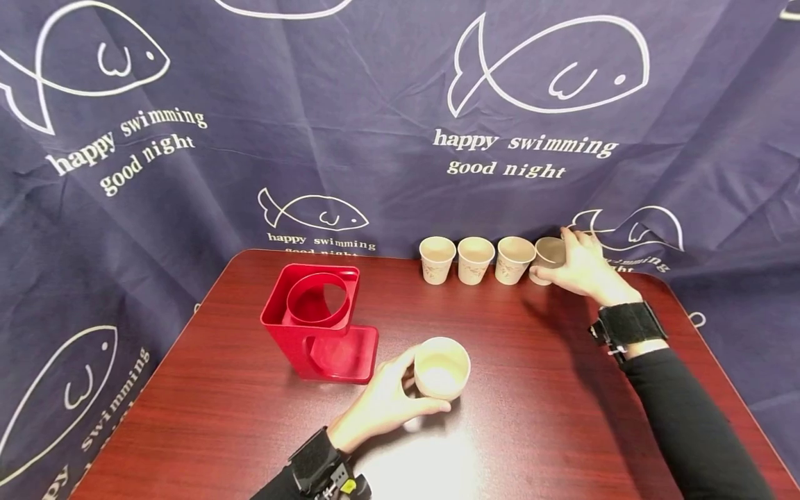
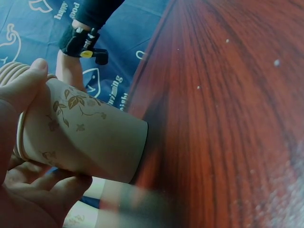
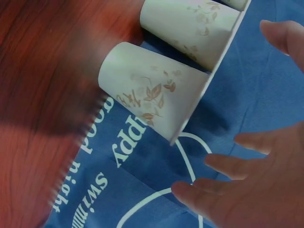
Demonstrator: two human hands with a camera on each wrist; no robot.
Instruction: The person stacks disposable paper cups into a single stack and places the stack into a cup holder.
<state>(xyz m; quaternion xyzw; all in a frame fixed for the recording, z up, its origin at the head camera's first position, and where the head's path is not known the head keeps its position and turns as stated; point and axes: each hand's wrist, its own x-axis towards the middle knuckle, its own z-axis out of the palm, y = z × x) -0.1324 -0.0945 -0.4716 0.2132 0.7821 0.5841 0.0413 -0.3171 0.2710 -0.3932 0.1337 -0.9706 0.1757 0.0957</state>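
- My left hand (image 1: 382, 401) holds one paper cup (image 1: 441, 367) near the red holder (image 1: 319, 321) on the bench (image 1: 531, 417).
- My right hand (image 1: 584, 267), fingers spread, reaches the rightmost cup (image 1: 548, 255) of the far row.
- I think next it must close on this cup.

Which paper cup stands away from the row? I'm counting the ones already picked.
The near cup, gripped by the left hand beside the red holder; the other four line the table's far edge.
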